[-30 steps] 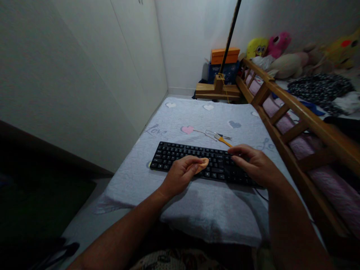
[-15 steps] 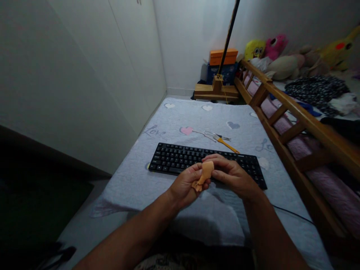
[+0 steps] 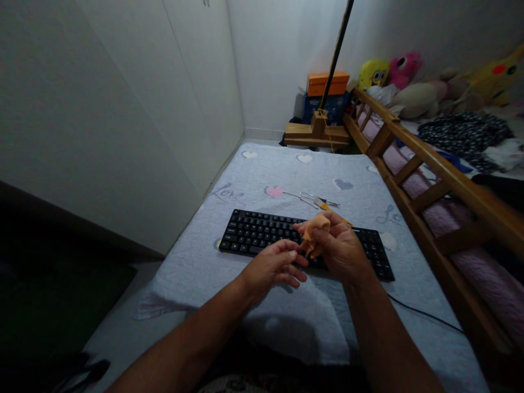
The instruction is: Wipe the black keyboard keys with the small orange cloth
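Note:
A crumpled orange cloth (image 3: 318,228) is pinched in my right hand (image 3: 341,248), above the right half of a black keyboard (image 3: 262,232). Just left of the cloth, my left hand (image 3: 275,267) has its fingers apart and holds nothing, near the keyboard's front edge. Behind the keyboard lie a brush with a yellow handle (image 3: 323,205) and some thin metal tools (image 3: 305,197). My right hand hides part of the keys and of the brush handle.
The keyboard rests on a table with a light blue heart-patterned cloth (image 3: 257,173). A black cable (image 3: 426,314) runs off to the right. Along the right side stands a wooden bed rail (image 3: 442,169). Behind the table is a wooden stand (image 3: 317,131) with a black pole.
The orange cloth has passed from between both hands into my right hand, which has lifted slightly. My left hand has let go and opened its fingers.

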`<state>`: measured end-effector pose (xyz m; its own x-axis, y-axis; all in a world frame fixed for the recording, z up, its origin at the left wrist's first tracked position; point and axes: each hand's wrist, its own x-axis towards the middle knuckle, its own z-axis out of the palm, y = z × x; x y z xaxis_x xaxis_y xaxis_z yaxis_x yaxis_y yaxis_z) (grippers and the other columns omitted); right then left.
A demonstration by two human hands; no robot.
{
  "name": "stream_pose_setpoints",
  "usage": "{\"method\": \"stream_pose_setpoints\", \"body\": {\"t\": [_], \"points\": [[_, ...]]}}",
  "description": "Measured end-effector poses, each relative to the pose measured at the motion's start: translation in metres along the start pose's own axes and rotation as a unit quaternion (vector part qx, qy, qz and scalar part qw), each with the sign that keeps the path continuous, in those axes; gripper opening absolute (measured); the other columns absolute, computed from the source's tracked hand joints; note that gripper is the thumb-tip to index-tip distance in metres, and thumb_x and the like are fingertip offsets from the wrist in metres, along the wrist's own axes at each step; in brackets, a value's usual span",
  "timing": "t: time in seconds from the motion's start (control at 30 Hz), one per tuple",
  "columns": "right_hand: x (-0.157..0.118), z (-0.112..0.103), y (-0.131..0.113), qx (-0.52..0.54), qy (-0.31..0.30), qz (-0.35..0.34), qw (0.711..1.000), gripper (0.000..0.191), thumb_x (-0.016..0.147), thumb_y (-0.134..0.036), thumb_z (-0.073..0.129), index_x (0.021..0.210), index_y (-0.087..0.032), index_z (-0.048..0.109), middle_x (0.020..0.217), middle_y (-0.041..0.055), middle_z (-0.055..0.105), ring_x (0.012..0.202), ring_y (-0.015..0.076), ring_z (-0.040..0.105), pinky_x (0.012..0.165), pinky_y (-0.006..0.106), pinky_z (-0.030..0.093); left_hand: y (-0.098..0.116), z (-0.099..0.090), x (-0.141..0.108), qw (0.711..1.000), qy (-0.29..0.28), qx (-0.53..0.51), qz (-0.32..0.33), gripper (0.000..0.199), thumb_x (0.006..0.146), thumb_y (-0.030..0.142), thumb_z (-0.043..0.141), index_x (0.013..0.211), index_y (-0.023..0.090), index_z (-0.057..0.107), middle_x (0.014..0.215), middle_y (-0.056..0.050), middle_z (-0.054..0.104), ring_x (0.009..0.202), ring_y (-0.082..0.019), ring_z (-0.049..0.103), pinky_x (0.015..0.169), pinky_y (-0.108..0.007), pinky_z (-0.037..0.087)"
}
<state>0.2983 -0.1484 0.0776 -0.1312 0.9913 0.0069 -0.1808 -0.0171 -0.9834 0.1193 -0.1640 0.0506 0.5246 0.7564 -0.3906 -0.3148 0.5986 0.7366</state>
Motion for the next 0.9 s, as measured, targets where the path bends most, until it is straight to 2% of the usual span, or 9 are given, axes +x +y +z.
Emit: {"method": "stream_pose_setpoints", "body": {"t": [0.1, 0.23, 0.33, 0.4, 0.47, 0.57, 0.7, 0.8, 0.9], "points": [[0.016, -0.007, -0.005, -0.119, 0.053, -0.045, 0.99, 0.03, 0.088, -0.05, 0.071, 0.097, -0.026, 0.056, 0.081, -0.0018, 0.063, 0.071, 0.0158, 0.059, 0.062, 0.026, 0.046, 0.019, -0.016, -0.009, 0.993, 0.042, 0.086, 0.07, 0.031, 0.079, 0.033, 0.079, 0.099, 0.016, 0.065, 0.093, -0.007, 0.074, 0.066, -0.013, 0.068, 0.059, -0.023, 0.053], [0.035, -0.011, -0.003, -0.349, 0.033, -0.092, 0.932, 0.024, 0.097, -0.046, 0.057, 0.091, -0.023, 0.059, 0.082, 0.001, 0.062, 0.076, 0.0178, 0.057, 0.072, 0.029, 0.044, 0.059, -0.042, -0.01, 0.961, 0.146, 0.121, 0.201, 0.027, 0.074, 0.031, 0.078, 0.093, 0.016, 0.064, 0.087, -0.004, 0.073, 0.061, -0.009, 0.061, 0.057, -0.021, 0.049], [0.045, -0.005, 0.004, -0.458, 0.0, -0.098, 0.884, 0.025, 0.102, -0.042, 0.048, 0.091, -0.023, 0.059, 0.089, 0.0049, 0.067, 0.084, 0.0216, 0.062, 0.078, 0.032, 0.043, 0.092, -0.064, 0.001, 0.923, 0.234, 0.112, 0.284, 0.026, 0.071, 0.026, 0.074, 0.092, 0.017, 0.062, 0.083, -0.002, 0.071, 0.059, -0.008, 0.057, 0.056, -0.021, 0.047], [0.049, 0.002, 0.01, -0.496, -0.017, -0.089, 0.864, 0.023, 0.104, -0.04, 0.046, 0.096, -0.023, 0.059, 0.092, 0.0065, 0.07, 0.085, 0.0233, 0.064, 0.076, 0.032, 0.042, 0.111, -0.081, 0.015, 0.896, 0.284, 0.095, 0.328, 0.025, 0.07, 0.025, 0.071, 0.091, 0.017, 0.061, 0.081, -0.001, 0.07, 0.058, -0.008, 0.055, 0.055, -0.02, 0.044], [0.052, 0.009, 0.016, -0.517, -0.008, -0.079, 0.852, 0.019, 0.103, -0.04, 0.047, 0.105, -0.023, 0.057, 0.088, 0.0061, 0.07, 0.08, 0.0242, 0.064, 0.071, 0.031, 0.041, 0.123, -0.1, 0.031, 0.877, 0.322, 0.082, 0.347, 0.025, 0.069, 0.023, 0.069, 0.09, 0.017, 0.059, 0.081, -0.001, 0.069, 0.058, -0.008, 0.054, 0.056, -0.02, 0.044], [0.055, 0.017, 0.021, -0.53, 0.005, -0.081, 0.844, 0.016, 0.102, -0.038, 0.047, 0.106, -0.024, 0.055, 0.079, 0.0033, 0.066, 0.071, 0.0236, 0.062, 0.066, 0.03, 0.037, 0.127, -0.129, 0.055, 0.856, 0.395, 0.071, 0.326, 0.026, 0.065, 0.021, 0.065, 0.089, 0.018, 0.057, 0.081, -0.001, 0.068, 0.058, -0.008, 0.053, 0.054, -0.02, 0.042], [0.058, 0.019, 0.024, -0.521, -0.027, -0.119, 0.845, 0.01, 0.097, -0.026, 0.048, 0.091, -0.025, 0.056, 0.091, 0.0046, 0.069, 0.083, 0.0223, 0.063, 0.074, 0.031, 0.041, 0.115, -0.155, 0.075, 0.829, 0.461, 0.08, 0.306, 0.023, 0.061, 0.019, 0.06, 0.085, 0.018, 0.057, 0.076, 0.0, 0.065, 0.055, -0.008, 0.051, 0.054, -0.02, 0.041], [0.06, 0.019, 0.027, -0.533, -0.032, -0.133, 0.835, 0.015, 0.09, -0.016, 0.049, 0.095, -0.024, 0.06, 0.1, 0.0065, 0.069, 0.093, 0.0234, 0.063, 0.081, 0.033, 0.043, 0.106, -0.163, 0.082, 0.819, 0.458, 0.099, 0.331, 0.021, 0.062, 0.02, 0.058, 0.083, 0.019, 0.057, 0.075, 0.0, 0.065, 0.054, -0.008, 0.05, 0.053, -0.02, 0.041], [0.061, 0.02, 0.03, -0.549, -0.026, -0.13, 0.825, 0.015, 0.091, -0.018, 0.051, 0.098, -0.024, 0.063, 0.1, 0.0071, 0.068, 0.093, 0.0236, 0.062, 0.081, 0.033, 0.044, 0.1, -0.168, 0.087, 0.811, 0.449, 0.135, 0.349, 0.02, 0.063, 0.021, 0.057, 0.083, 0.019, 0.058, 0.076, -0.001, 0.066, 0.054, -0.009, 0.05, 0.052, -0.02, 0.04]]}}
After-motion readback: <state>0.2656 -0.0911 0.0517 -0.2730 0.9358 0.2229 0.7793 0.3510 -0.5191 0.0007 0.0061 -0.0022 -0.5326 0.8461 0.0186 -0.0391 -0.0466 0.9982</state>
